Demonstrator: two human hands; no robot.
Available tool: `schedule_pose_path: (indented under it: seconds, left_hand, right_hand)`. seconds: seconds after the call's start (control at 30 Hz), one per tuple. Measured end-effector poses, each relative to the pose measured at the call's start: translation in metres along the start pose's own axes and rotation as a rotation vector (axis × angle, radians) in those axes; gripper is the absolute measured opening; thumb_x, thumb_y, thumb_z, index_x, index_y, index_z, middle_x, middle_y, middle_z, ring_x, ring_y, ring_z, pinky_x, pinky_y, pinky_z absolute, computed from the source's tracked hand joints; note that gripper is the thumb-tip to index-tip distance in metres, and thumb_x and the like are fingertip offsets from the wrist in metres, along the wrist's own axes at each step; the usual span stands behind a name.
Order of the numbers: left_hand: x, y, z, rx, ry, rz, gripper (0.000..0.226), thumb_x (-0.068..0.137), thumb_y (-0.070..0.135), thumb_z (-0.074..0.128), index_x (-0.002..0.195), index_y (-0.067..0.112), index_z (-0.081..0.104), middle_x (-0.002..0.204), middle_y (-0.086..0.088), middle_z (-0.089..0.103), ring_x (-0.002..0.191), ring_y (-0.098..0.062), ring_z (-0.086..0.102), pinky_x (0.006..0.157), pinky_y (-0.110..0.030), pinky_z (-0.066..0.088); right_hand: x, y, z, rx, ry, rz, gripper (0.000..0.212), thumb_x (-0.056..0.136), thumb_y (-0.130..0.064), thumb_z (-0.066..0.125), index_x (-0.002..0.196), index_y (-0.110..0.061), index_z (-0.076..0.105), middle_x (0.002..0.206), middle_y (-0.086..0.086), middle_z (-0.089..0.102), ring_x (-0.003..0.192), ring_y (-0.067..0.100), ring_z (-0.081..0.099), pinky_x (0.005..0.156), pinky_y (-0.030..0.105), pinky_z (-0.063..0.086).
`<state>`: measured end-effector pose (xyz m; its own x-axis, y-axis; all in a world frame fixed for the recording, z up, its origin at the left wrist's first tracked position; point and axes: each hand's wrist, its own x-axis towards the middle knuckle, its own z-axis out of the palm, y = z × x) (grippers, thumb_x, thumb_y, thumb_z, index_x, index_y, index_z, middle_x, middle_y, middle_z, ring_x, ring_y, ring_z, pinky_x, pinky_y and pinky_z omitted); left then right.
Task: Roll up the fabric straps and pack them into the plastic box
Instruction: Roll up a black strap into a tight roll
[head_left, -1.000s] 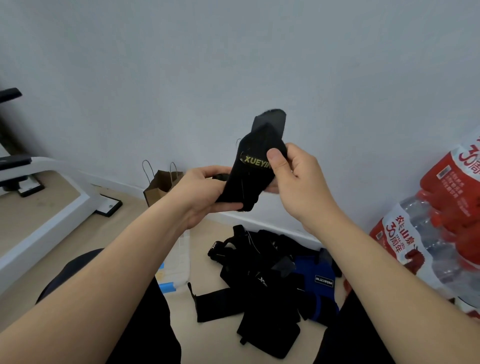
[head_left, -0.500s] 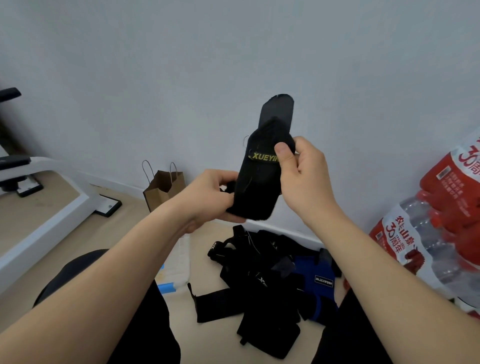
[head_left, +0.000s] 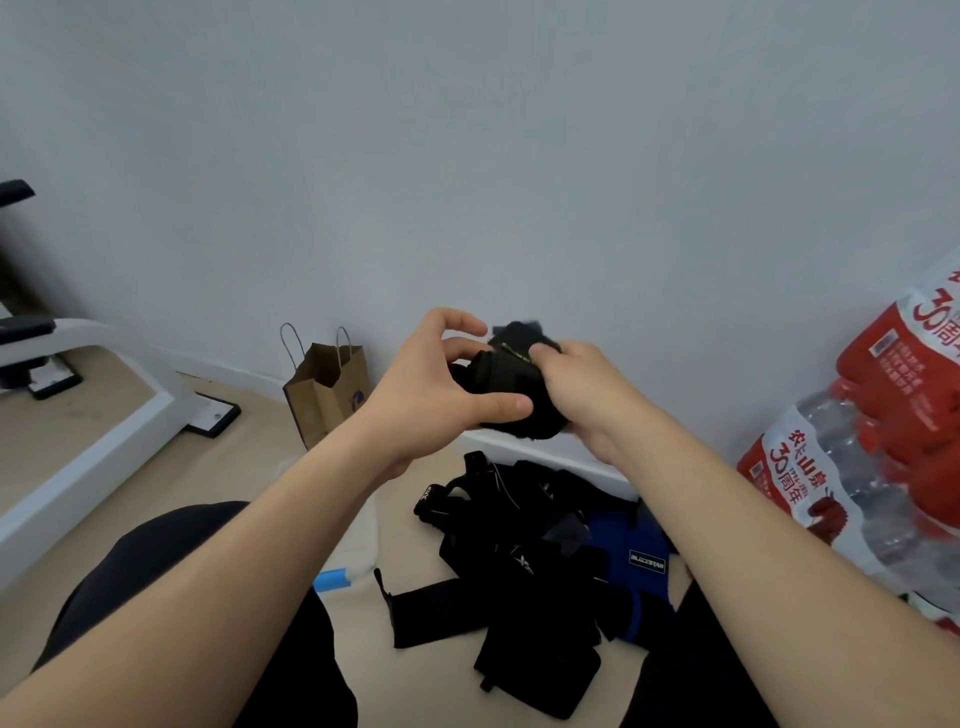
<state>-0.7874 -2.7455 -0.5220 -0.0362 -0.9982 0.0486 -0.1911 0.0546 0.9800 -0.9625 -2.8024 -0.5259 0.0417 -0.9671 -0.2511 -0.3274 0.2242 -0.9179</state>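
Black fabric strap (head_left: 511, 387), seemingly almost rolled, sits gripped in your left hand (head_left: 431, 384) and pinched by your right hand (head_left: 582, 395); next, press its end down (plastic box (head_left: 363, 532) lies below your left fingers).

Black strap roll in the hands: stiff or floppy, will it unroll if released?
Likely floppy: the black strap roll bulges unevenly between left hand and right hand. Probably springs loose if released; both hands grip it.
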Motion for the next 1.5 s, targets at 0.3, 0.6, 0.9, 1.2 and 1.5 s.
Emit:
schedule_pose_path:
  seconds: [0.3, 0.6, 0.9, 1.2, 1.5]
  left_hand:
    - [-0.004, 0.002, 0.013, -0.213, -0.079, -0.043, 0.060, 0.090, 0.053, 0.079, 0.139, 0.032, 0.050, 0.122, 0.003, 0.072, 0.107, -0.007, 0.076, 0.094, -0.035, 0.062]
    - [-0.006, 0.002, 0.009, 0.026, -0.091, -0.062, 0.045, 0.089, 0.020, 0.089, 0.123, 0.020, 0.059, 0.110, -0.007, 0.070, 0.085, -0.016, 0.078, 0.068, -0.035, 0.067]
    - [-0.003, 0.003, 0.006, 0.178, -0.065, 0.121, 0.085, 0.074, -0.005, 0.087, 0.139, 0.036, 0.050, 0.123, 0.007, 0.068, 0.098, -0.003, 0.069, 0.085, -0.024, 0.061]
    - [0.003, 0.000, 0.015, -0.047, -0.020, -0.224, 0.062, 0.103, 0.072, 0.047, 0.115, 0.018, 0.075, 0.103, -0.010, 0.079, 0.085, -0.018, 0.080, 0.060, -0.038, 0.065]
    - [0.002, 0.000, 0.018, -0.053, 0.137, -0.113, 0.040, 0.115, 0.038, 0.045, 0.111, 0.013, 0.077, 0.105, -0.013, 0.075, 0.081, -0.018, 0.079, 0.058, -0.039, 0.065]
  right_hand:
    - [-0.012, -0.006, 0.009, 0.058, 0.177, -0.317, 0.022, 0.113, -0.026, 0.049, 0.112, -0.011, 0.065, 0.110, 0.015, 0.073, 0.103, 0.032, 0.070, 0.091, 0.055, 0.058]
    - [-0.020, -0.012, 0.005, 0.235, 0.044, -0.178, 0.017, 0.100, -0.017, 0.059, 0.085, -0.014, 0.067, 0.083, 0.008, 0.064, 0.078, 0.026, 0.062, 0.064, 0.037, 0.048]
    - [-0.018, -0.008, 0.003, 0.323, -0.100, 0.070, 0.023, 0.113, -0.026, 0.057, 0.122, -0.008, 0.067, 0.114, 0.020, 0.076, 0.092, 0.034, 0.075, 0.074, 0.045, 0.063]
    - [-0.019, -0.002, 0.008, 0.531, -0.088, -0.252, 0.055, 0.084, 0.025, 0.054, 0.114, -0.018, 0.069, 0.102, 0.007, 0.076, 0.089, 0.018, 0.070, 0.085, 0.032, 0.058]
    - [-0.025, 0.000, 0.017, 0.134, -0.121, -0.249, 0.045, 0.094, -0.058, 0.062, 0.118, -0.022, 0.075, 0.122, 0.002, 0.075, 0.116, 0.021, 0.072, 0.101, 0.040, 0.059]
